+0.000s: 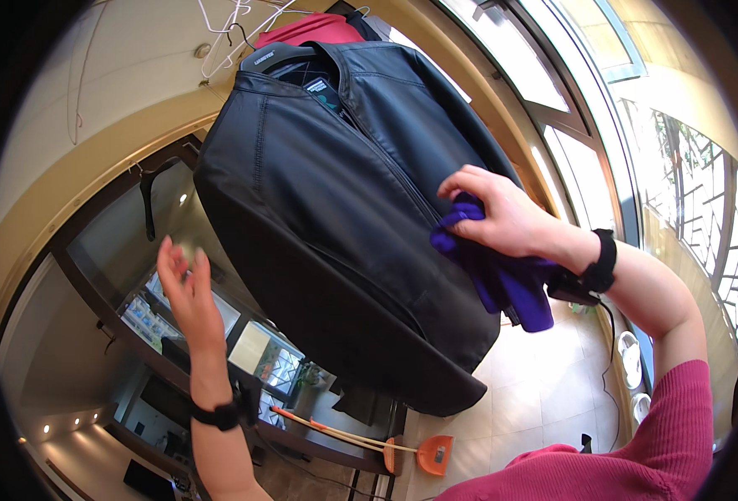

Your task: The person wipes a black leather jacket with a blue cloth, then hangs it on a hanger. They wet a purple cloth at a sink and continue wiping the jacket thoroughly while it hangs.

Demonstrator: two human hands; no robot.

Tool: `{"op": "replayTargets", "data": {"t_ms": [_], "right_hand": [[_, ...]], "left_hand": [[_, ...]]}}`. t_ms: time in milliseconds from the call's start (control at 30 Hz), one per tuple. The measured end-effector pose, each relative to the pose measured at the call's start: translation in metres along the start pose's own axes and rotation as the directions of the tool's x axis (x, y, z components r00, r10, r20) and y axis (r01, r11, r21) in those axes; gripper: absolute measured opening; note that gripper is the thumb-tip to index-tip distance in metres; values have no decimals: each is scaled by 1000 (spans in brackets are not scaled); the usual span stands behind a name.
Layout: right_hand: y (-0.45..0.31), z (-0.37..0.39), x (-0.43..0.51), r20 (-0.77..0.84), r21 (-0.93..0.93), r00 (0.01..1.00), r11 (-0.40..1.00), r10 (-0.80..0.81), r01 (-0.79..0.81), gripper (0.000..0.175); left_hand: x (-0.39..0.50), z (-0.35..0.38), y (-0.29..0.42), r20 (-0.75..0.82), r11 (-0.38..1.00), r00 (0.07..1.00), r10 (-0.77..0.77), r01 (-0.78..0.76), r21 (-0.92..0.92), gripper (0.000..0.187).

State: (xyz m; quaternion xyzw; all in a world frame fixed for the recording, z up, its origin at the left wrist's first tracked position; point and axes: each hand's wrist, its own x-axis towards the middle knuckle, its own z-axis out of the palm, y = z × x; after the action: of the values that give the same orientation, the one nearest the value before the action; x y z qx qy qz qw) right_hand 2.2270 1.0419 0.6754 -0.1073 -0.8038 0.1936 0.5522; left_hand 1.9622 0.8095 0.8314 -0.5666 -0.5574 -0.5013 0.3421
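Note:
A black leather-look jacket [319, 206] hangs before me on a grey hanger [273, 57], its front zip running down the middle. My right hand [497, 210] grips a bunched purple cloth [513, 282] in front of the jacket's zip side; whether the cloth touches the jacket I cannot tell. Below the fingers the cloth's loose end droops. Off to the left of the jacket's sleeve, my left hand [188, 294] is raised with fingers apart and holds nothing. Each wrist wears a black strap with a small device.
White wire hangers [244, 25] and a red garment [309, 29] hang behind the jacket. A black hanger [151, 194] is at the left, by a glass door. An orange dustpan [435, 455] and a broom [391, 455] stand below. White shoes [629, 360] sit by the right wall, near a cable [605, 382].

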Motion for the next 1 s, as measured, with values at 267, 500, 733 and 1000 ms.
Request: {"op": "replayTargets", "data": {"t_ms": [267, 500, 733, 1000], "right_hand": [[0, 3, 24, 9, -227, 998, 972, 61, -58, 36], [24, -23, 31, -41, -400, 985, 901, 169, -171, 37], [49, -39, 29, -98, -405, 975, 887, 202, -224, 37], [62, -36, 21, -84, -356, 973, 905, 216, -232, 37]], "left_hand": [[87, 47, 1, 79, 911, 990, 114, -136, 389, 81], [127, 72, -1, 178, 847, 980, -93, -16, 531, 73], [164, 95, -9, 147, 786, 989, 8, -98, 611, 81], [170, 112, -8, 81, 643, 997, -4, -59, 764, 54]]}}
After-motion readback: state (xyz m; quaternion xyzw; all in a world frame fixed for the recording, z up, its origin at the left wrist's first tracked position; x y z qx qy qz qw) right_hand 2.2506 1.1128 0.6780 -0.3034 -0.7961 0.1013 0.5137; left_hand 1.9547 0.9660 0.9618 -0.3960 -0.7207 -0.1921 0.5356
